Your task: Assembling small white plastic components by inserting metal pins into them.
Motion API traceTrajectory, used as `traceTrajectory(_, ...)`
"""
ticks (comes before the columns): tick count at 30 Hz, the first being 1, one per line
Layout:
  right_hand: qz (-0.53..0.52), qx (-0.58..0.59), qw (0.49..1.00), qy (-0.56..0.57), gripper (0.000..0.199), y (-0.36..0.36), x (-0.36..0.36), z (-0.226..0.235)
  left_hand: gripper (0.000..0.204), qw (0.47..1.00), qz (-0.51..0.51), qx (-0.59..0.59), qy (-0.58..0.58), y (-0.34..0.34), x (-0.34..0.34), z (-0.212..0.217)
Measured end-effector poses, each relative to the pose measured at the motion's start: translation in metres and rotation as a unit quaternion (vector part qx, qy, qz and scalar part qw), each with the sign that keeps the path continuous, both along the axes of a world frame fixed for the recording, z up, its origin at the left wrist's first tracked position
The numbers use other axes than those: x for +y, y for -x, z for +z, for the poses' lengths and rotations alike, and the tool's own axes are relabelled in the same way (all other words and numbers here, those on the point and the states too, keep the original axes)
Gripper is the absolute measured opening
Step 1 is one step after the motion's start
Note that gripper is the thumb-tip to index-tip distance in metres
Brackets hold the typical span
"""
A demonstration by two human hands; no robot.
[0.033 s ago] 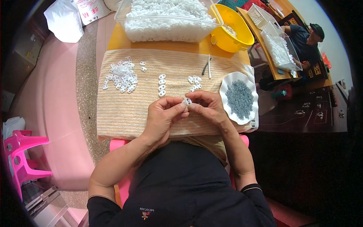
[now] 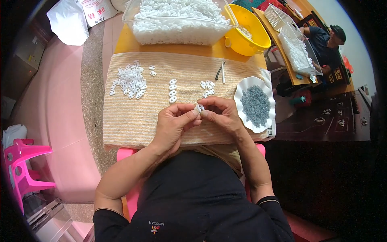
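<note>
One white piece in hand, four lined up

The left hand (image 2: 175, 121) and right hand (image 2: 225, 117) together pinched a small white piece (image 2: 199, 108) between thumbs and fingertips, above the near part of the striped cloth (image 2: 137, 127) on the bench (image 2: 119, 48); whether anything was being fitted to it was too small to tell; beyond them, a column of four white pieces (image 2: 173, 87) lay in order, perhaps finished; a small cluster (image 2: 208, 86) lay to its right; much seemed left, judging by the loose pile (image 2: 132, 82), the grey bits (image 2: 254, 105) in the wavy dish (image 2: 237, 97) and the heaped clear tub (image 2: 128, 18).
</note>
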State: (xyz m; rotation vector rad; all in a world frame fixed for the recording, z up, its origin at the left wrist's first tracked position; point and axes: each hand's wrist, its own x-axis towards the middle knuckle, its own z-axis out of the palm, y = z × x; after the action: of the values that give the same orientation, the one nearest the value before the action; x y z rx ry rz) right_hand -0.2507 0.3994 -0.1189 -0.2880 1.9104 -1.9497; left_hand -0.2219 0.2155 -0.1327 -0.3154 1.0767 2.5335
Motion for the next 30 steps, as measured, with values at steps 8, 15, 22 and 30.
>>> traceTrajectory(8,0.002,-0.007,1.0,0.015,0.026,0.0,0.003,-0.005,0.013,1.0,-0.012,0.01,0.005,0.001,0.0,0.001)
traceTrajectory(15,-0.011,-0.035,0.999,0.015,0.026,-0.002,0.003,0.003,0.014,0.999,-0.033,0.004,-0.016,0.002,-0.002,0.005)
traceTrajectory(22,-0.009,-0.043,0.996,0.08,0.027,-0.003,0.001,0.005,0.014,0.997,-0.062,-0.003,-0.048,0.004,-0.003,0.005)
traceTrajectory(30,0.004,-0.027,0.994,0.104,0.028,-0.004,0.001,0.004,0.012,0.996,-0.078,0.0,-0.047,0.005,-0.005,0.007)
